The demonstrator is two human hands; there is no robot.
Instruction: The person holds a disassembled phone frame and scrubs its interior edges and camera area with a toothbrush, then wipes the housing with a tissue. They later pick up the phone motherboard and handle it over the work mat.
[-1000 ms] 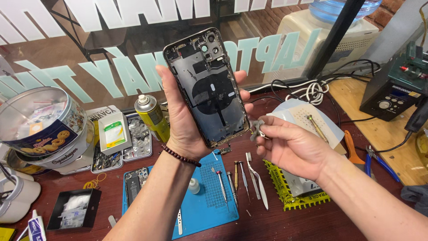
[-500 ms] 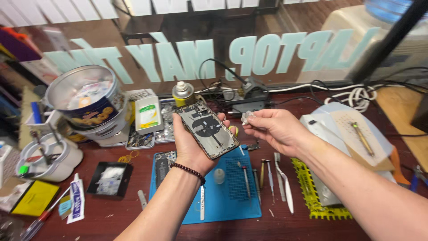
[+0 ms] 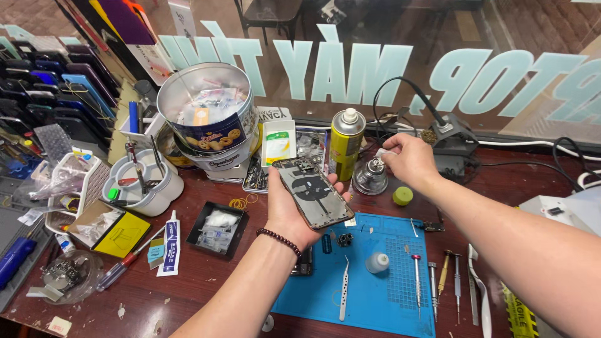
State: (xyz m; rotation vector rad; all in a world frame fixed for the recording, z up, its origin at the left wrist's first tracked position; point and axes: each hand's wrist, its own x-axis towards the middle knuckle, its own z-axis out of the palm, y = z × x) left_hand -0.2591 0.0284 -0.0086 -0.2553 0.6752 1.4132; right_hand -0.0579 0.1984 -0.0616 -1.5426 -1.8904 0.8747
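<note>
My left hand (image 3: 289, 211) holds an opened phone housing (image 3: 312, 191), dark inside with a round coil, tilted over the near edge of the blue work mat (image 3: 375, 294). A bead bracelet sits on that wrist. My right hand (image 3: 408, 159) reaches to the back of the table and pinches a small white piece over the top of a clear glass pump bottle (image 3: 370, 176). A yellow spray can (image 3: 346, 143) stands just left of the bottle. A green cap (image 3: 402, 196) lies below the right hand.
Tweezers (image 3: 344, 289), screwdrivers (image 3: 417, 279) and a small white bottle (image 3: 377, 263) lie on the mat. Round biscuit tins (image 3: 206, 119) of parts, a white tool cup (image 3: 143, 181), a black tray (image 3: 217, 228) and a soldering iron stand (image 3: 452, 139) crowd the table before a glass window.
The view swung left. My right hand left the phone and reached back to the glass bottle. The left hand lowered the phone housing toward the mat.
</note>
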